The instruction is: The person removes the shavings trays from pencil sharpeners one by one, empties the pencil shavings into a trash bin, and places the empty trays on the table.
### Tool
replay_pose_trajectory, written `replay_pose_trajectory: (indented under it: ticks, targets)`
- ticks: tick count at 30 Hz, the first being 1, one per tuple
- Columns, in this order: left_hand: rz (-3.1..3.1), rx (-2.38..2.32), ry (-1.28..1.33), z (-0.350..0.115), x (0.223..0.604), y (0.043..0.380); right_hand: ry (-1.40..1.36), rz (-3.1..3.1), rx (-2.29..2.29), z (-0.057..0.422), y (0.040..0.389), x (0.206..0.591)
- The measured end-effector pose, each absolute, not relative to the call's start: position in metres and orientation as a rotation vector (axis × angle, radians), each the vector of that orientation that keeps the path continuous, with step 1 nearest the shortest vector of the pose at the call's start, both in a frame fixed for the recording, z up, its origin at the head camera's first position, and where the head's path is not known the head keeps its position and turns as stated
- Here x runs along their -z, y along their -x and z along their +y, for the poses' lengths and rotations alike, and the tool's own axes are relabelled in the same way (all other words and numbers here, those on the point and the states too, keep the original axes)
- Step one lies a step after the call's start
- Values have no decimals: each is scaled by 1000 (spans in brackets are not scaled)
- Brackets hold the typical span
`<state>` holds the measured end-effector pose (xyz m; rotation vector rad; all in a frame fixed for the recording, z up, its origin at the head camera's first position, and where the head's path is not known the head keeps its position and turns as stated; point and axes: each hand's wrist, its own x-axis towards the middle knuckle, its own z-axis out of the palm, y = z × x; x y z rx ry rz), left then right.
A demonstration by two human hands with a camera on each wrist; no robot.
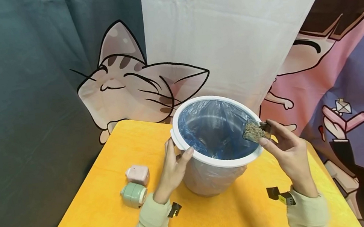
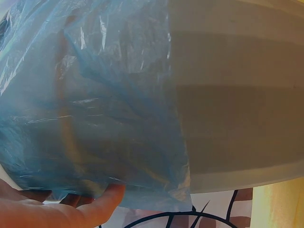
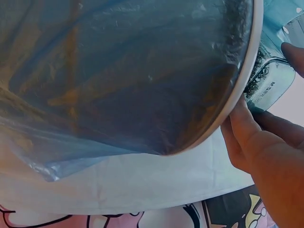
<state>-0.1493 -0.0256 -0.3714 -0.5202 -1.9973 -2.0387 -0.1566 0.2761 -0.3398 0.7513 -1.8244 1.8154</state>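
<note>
A white trash bin (image 1: pixel 181 147) lined with a blue plastic bag (image 1: pixel 209 125) stands on the yellow table, its mouth tilted toward the head camera. My left hand (image 1: pixel 171 169) grips the left side of its rim, thumb on top. In the left wrist view, the bag (image 2: pixel 118 95) hangs over the bin's outer wall (image 2: pixel 237 104). With fingers and thumb, my right hand (image 1: pixel 289 153) pinches a small clear container (image 1: pixel 254 132) over the right rim. In the right wrist view, dark grains line one side of this container (image 3: pixel 273 83), and raised lettering marks its clear face.
A pink jar-like item (image 1: pixel 138 174) and a green one (image 1: pixel 134 195) lie side by side on the yellow table (image 1: pixel 89 215), left of my left hand. Behind the table hangs a cloth backdrop (image 1: pixel 225 21) printed with cartoon figures.
</note>
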Motion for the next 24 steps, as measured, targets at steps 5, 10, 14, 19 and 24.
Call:
replay_pose_trajectory:
  ticks: [5, 10, 14, 19, 24]
  targets:
    - [-2002, 2032, 518, -26, 372, 149, -685, -1885, -1767, 260, 148, 327]
    - [-2012, 2034, 517, -26, 371, 148, -654, -1944, -1693, 240, 137, 311]
    - [-2018, 2041, 511, -26, 370, 148, -614, -2015, -1605, 228, 132, 304]
    - [-2007, 2043, 514, -26, 370, 148, -623, -2047, -1559, 223, 131, 302]
    - [-2006, 2032, 515, -26, 370, 148, -641, -2056, -1555, 221, 133, 301]
